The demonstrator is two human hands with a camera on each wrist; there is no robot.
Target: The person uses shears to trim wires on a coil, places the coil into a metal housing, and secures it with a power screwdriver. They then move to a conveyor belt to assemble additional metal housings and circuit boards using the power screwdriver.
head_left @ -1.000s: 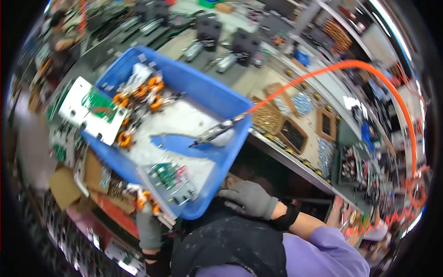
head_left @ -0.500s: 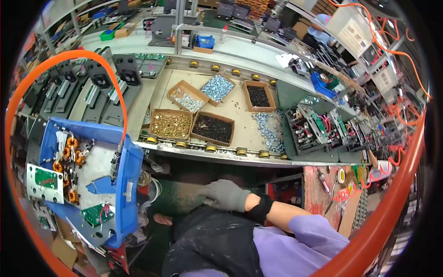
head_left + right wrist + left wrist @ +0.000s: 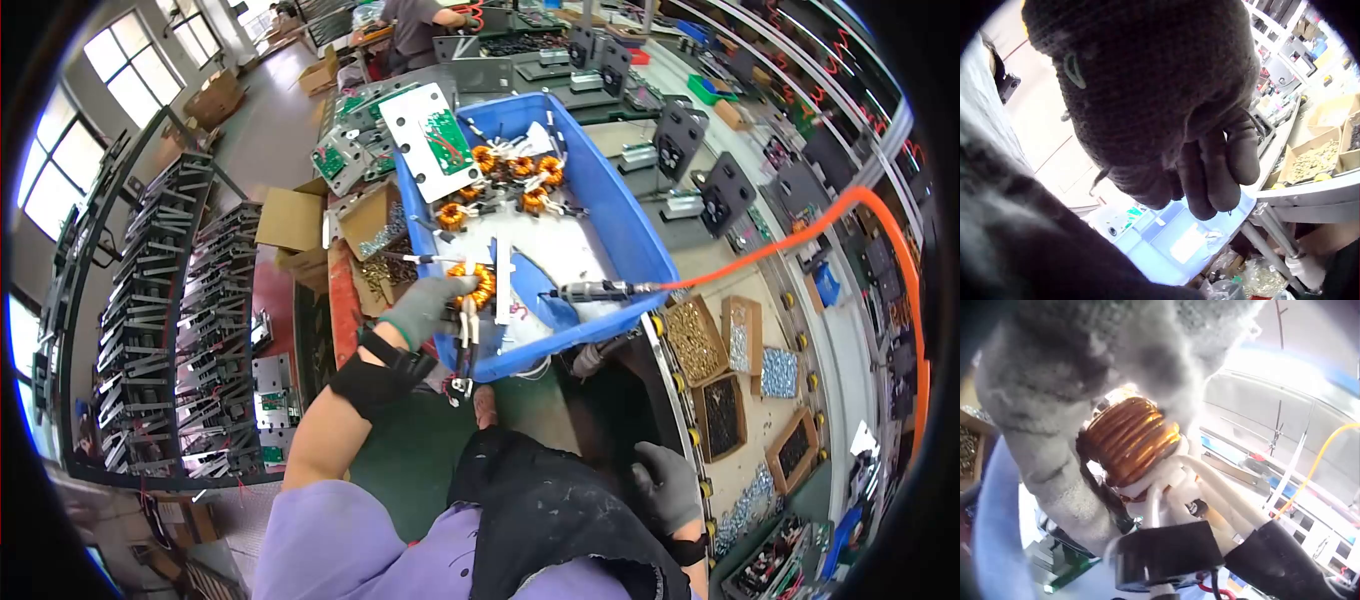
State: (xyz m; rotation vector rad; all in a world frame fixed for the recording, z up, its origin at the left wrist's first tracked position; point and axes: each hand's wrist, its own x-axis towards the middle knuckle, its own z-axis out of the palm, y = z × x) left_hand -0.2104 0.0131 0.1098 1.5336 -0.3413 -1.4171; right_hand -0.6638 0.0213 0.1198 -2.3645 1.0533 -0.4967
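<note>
My gloved left hand (image 3: 423, 308) grips a copper-wound ring coil (image 3: 474, 286) over the near left side of the blue tub (image 3: 625, 215). In the left wrist view the glove's fingers (image 3: 1054, 469) curl round the coil (image 3: 1132, 440), and white leads with black sleeving hang from it. The gloved right hand (image 3: 668, 486) hangs beside the dark apron, holding nothing; the right wrist view shows this hand (image 3: 1166, 106) with loosely bent fingers. More coils (image 3: 535, 170) lie in the tub, a white plate with a green board (image 3: 447, 140) rests over its far left corner, and a screwdriver (image 3: 600, 291) lies across the right end.
An orange hose (image 3: 780, 245) arches from the screwdriver to the right. Boxes of screws (image 3: 696, 338) stand on the bench at the right. Racks of metal parts (image 3: 150, 330) fill the left. An open carton (image 3: 290, 220) stands left of the tub. Another person (image 3: 415, 30) is at the top.
The head view has turned left, bringing the racks and windows in. My left hand, low at the tub's edge before, is now in full view with a coil. The right hand hangs lower beside the apron.
</note>
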